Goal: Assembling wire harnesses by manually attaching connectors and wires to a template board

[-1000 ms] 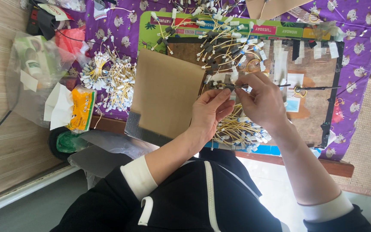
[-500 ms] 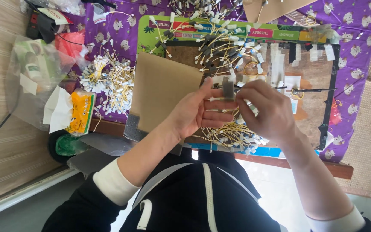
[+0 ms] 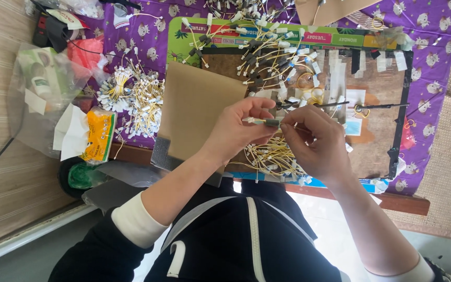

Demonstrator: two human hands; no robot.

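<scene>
Where fingers (image 3: 267, 112) pinch small cable piece (image 3: 267, 122), grip partly hidden.

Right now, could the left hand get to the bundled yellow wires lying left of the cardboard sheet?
Probably yes. The left hand is pinching a small wire piece with the right hand, but only flat cardboard lies before the bundles.

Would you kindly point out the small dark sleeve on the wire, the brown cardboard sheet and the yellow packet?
small dark sleeve (image 3: 272, 122), head view, its middle, between both hands.
brown cardboard sheet (image 3: 197, 107), head view, its bare centre.
yellow packet (image 3: 99, 134), head view, its front face.
</scene>
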